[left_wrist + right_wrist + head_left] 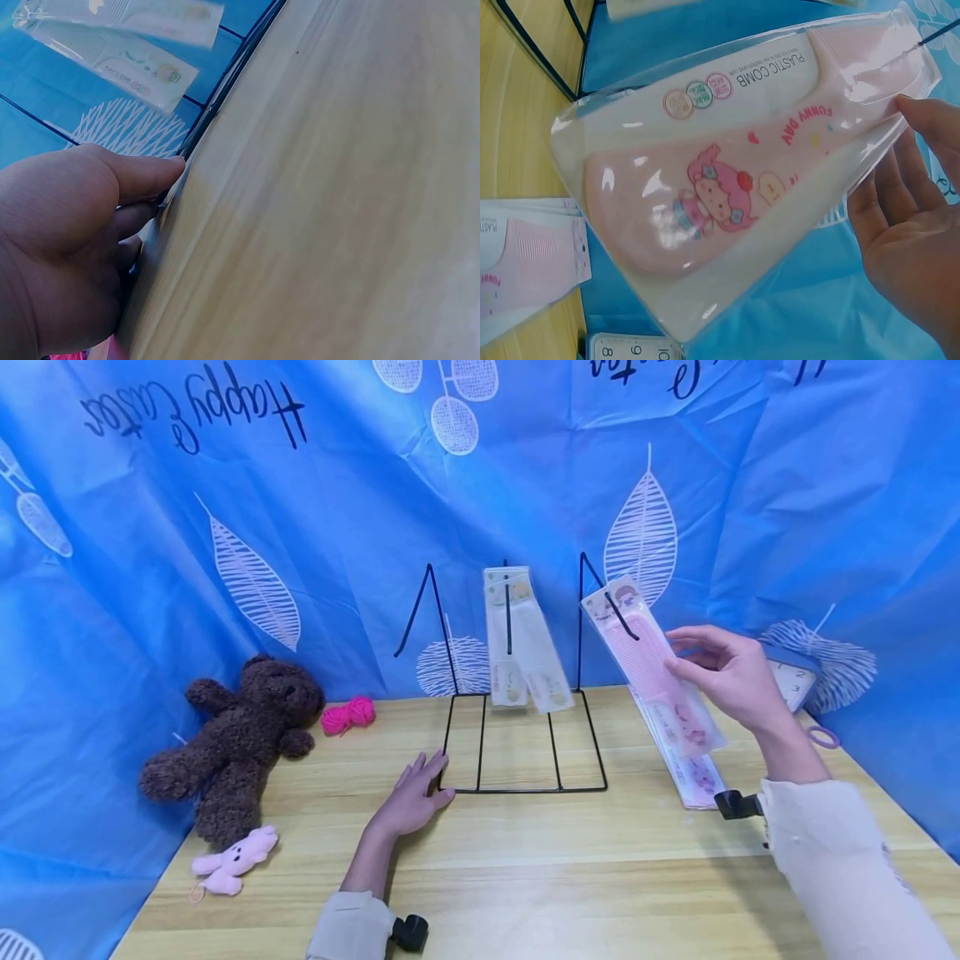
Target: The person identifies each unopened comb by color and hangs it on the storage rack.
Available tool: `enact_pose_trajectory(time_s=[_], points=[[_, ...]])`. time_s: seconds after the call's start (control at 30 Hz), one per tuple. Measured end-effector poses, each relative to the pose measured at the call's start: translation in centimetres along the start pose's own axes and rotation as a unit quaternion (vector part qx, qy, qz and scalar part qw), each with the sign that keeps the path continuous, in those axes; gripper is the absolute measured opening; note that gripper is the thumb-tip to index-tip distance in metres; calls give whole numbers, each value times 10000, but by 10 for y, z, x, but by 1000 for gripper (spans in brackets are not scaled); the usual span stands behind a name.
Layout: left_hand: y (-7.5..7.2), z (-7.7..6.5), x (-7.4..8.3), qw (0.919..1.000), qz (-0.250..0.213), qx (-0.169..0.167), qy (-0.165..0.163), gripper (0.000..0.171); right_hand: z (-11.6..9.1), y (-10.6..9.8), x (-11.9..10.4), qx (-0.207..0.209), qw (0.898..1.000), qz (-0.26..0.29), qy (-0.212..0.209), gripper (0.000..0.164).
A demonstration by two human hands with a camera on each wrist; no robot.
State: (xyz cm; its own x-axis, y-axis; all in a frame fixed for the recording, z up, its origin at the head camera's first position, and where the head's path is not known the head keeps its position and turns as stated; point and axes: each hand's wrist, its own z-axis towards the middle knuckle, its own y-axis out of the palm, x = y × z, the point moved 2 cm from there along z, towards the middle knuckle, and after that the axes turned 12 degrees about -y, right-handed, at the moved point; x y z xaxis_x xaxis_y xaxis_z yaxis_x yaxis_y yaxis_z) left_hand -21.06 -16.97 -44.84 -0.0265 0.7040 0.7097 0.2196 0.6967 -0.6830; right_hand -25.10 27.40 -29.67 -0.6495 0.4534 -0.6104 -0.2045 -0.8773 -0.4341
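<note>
My right hand (731, 672) pinches a pink comb in a clear package (727, 161) by its side edge, between thumb and fingers. The package's top end is at the black wire rack's right hook (621, 614), with the hook's end in front of it. My left hand (408, 797) rests at the front left corner of the rack (525, 791), its fingers extended and the thumb (154, 174) along the wire. Two pale packaged combs (508, 681) hang from the middle hook. The rack's left hook (412, 610) carries nothing. More pink packaged combs (703, 785) lie on the table below the held one.
A brown teddy bear (251, 735), a pink yarn bundle (348, 716) and a small pink plush toy (236, 860) lie at the left. Behind my right hand is a clock (791, 681), with a purple ring (823, 737) nearby. A blue curtain (360, 527) hangs behind the table.
</note>
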Motion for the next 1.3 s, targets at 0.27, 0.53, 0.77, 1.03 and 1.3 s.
enact_pose_trajectory(time_s=[0.27,0.53,0.77,1.03,1.3], points=[[-1,-1,1,10000,-15,-2,-31,60,10,12,4,33,10000,54,30,36],[-2,0,0,10000,42,0,-40,60,25,25,6,3,9997,50,252,35],[-2,3,0,9999,100,20,-77,60,36,35,11,20,9994,30,354,35],[-2,4,1,9999,90,-8,-58,60,39,42,21,112,9981,123,599,38],[-2,2,-1,10000,75,-18,-57,60,47,52,26,291,9975,245,600,36]])
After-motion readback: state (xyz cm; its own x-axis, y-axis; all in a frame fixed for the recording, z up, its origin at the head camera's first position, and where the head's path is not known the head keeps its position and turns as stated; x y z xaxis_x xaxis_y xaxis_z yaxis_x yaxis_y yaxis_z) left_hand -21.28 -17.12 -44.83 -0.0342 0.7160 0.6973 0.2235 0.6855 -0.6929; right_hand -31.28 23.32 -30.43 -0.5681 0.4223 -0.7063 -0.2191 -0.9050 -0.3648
